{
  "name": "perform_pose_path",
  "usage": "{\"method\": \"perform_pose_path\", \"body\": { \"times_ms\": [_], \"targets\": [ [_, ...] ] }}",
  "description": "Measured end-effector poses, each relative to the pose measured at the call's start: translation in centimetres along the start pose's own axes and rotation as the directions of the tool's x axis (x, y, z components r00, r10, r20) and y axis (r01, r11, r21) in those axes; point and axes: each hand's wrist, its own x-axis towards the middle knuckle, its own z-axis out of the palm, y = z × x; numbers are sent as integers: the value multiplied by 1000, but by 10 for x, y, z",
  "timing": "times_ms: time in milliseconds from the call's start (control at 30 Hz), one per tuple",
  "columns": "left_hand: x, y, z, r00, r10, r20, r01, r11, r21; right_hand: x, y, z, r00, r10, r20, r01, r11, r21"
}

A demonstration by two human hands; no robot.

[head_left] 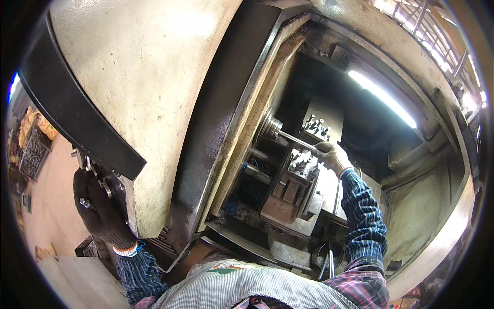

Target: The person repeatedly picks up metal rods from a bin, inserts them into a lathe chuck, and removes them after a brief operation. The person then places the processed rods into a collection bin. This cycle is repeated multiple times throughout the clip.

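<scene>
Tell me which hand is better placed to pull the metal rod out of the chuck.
Probably the right hand: it is inside the machine, its fingers on the metal rod beside the chuck. The left hand is outside, at the control levers on the housing.

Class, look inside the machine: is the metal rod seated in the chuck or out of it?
In. One end of the metal rod runs into the round chuck, while the gloved right hand grips its other end. How firmly the chuck clamps it cannot be told.

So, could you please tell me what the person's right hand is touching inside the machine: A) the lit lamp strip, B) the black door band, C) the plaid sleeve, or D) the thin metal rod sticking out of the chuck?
D: the gloved right hand closes on the end of the thin metal rod projecting from the chuck.
</scene>
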Motion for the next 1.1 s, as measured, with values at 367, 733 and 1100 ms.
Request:
{"method": "perform_pose_path", "body": {
  "times_ms": [367, 733, 1100],
  "targets": [
    [-9, -4, 1, 886, 413, 211, -461, 741, 488, 47, -3, 0, 954, -241, 178, 287, 566, -773],
    [-5, 15, 14, 1000, 22, 15, -25, 977, 210, 60, -79, 50, 927, -357, 113, 372, 850, -374],
    [6, 44, 12, 985, -120, 127, 113, 992, 63, 86, -60, 56, 801, -572, 177, 592, 710, -382]
  ]
}}
